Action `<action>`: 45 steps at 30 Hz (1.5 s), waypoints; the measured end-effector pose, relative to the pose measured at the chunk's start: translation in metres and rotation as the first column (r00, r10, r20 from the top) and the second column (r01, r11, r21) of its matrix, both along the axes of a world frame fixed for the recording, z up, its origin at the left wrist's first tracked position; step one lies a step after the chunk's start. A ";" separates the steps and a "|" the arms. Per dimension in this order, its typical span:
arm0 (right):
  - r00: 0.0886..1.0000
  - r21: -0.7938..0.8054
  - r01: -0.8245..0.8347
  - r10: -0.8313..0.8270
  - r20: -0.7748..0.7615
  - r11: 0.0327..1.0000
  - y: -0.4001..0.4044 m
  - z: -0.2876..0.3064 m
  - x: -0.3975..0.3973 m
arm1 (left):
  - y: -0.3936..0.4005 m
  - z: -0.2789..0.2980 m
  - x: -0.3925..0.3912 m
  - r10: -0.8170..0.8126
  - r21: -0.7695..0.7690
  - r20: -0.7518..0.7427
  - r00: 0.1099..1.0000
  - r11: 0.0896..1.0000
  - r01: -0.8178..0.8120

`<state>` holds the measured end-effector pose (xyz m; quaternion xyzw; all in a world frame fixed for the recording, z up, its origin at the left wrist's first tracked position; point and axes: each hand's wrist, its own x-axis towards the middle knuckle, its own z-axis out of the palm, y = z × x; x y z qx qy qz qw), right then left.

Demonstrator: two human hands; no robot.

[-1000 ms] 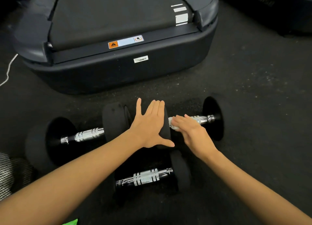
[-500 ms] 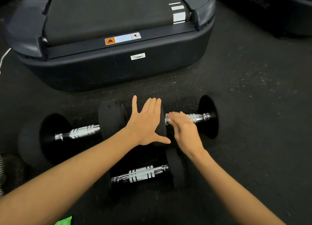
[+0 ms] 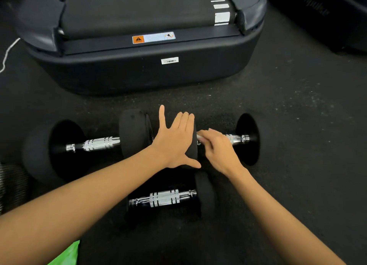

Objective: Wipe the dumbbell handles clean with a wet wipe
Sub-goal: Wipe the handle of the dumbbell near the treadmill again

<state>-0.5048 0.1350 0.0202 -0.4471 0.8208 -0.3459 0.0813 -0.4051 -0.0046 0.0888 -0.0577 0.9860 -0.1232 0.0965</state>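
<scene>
Three black dumbbells with chrome handles lie on the dark floor. My left hand [image 3: 175, 141] presses flat, fingers straight, on the left weight of the right dumbbell [image 3: 247, 138]. My right hand [image 3: 217, 148] curls over that dumbbell's chrome handle [image 3: 237, 139] and pinches a white wet wipe [image 3: 199, 136] against it; most of the wipe is hidden under the fingers. The left dumbbell [image 3: 99, 143] lies beside it, its handle bare. A third, near dumbbell [image 3: 164, 198] lies below my hands, partly under my left forearm.
The rear end of a black treadmill [image 3: 149, 70] stands just beyond the dumbbells. A white cable [image 3: 8, 53] runs at the far left. A green object [image 3: 66, 254] peeks in at the bottom edge. Another dark machine [image 3: 327, 12] is at the top right.
My right hand has slid a little along the handle with the wipe, staying near its left end. My left hand stays pressed on the weight. The camera has shifted slightly.
</scene>
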 end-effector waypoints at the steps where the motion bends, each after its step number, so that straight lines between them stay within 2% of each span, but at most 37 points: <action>1: 1.000 -0.043 -0.016 0.016 0.004 0.999 0.006 0.000 0.000 | 0.000 0.000 0.000 0.003 0.001 -0.005 1.000 1.000 -0.003; 3: 1.000 -0.095 -0.019 0.017 -0.016 0.995 0.014 0.000 -0.002 | -0.001 0.000 0.000 0.008 0.001 -0.012 1.000 1.000 -0.008; 5: 1.000 -0.081 0.011 -0.012 -0.020 0.997 0.011 0.001 -0.007 | 0.000 0.001 -0.001 0.004 -0.009 -0.019 1.000 1.000 -0.005; 7: 1.000 -0.073 0.023 -0.022 0.005 0.997 0.004 0.001 -0.007 | 0.000 0.001 0.000 -0.010 -0.029 -0.024 1.000 1.000 0.010; 9: 1.000 -0.131 0.001 0.003 0.025 0.991 0.005 -0.003 0.001 | 0.000 0.000 0.001 -0.021 -0.042 -0.033 0.999 0.999 0.019; 13: 0.995 -0.214 -0.023 0.001 -0.104 0.977 0.033 -0.020 0.012 | 0.000 -0.001 0.001 -0.024 -0.049 -0.043 0.999 0.999 0.022; 17: 0.982 -0.211 0.057 -0.093 -0.164 0.976 0.026 -0.019 0.012 | -0.002 -0.002 -0.002 -0.015 -0.038 -0.043 0.999 0.999 0.013; 21: 0.987 -0.149 -0.026 0.001 -0.163 0.988 0.022 -0.024 0.016 | -0.003 -0.003 -0.002 -0.018 -0.042 -0.044 0.999 0.999 0.016; 24: 0.978 -0.148 0.012 -0.042 -0.202 0.989 0.034 -0.024 0.007 | -0.001 -0.003 -0.002 -0.010 -0.031 -0.030 1.000 0.999 0.009; 27: 0.981 -0.167 0.051 -0.080 -0.175 0.985 0.021 -0.015 0.010 | -0.002 -0.001 -0.002 -0.007 -0.024 -0.029 1.000 1.000 0.007; 30: 0.991 -0.149 0.002 -0.022 -0.130 0.989 0.016 -0.018 0.018 | -0.003 0.000 -0.003 -0.010 -0.021 -0.024 1.000 1.000 0.009; 32: 0.986 -0.153 -0.028 0.002 -0.164 0.988 0.028 -0.024 0.015 | -0.003 0.001 -0.004 -0.009 -0.018 -0.011 1.000 1.000 0.009; 35: 0.981 -0.208 0.016 -0.055 -0.185 0.978 0.039 -0.026 0.008 | -0.004 -0.001 -0.005 -0.003 0.012 0.005 1.000 1.000 0.003; 40: 0.980 -0.244 0.101 -0.139 -0.144 0.965 0.015 -0.024 0.022 | -0.006 -0.002 -0.006 0.002 0.050 0.020 1.000 0.999 -0.003; 43: 0.980 -0.199 0.007 -0.046 -0.191 0.980 0.023 -0.034 0.017 | -0.008 -0.004 -0.004 -0.012 0.065 -0.008 1.000 0.998 0.013; 45: 0.965 -0.179 -0.003 -0.043 -0.258 0.984 0.029 -0.036 0.009 | -0.007 -0.007 0.001 -0.045 0.065 -0.052 0.998 0.997 0.048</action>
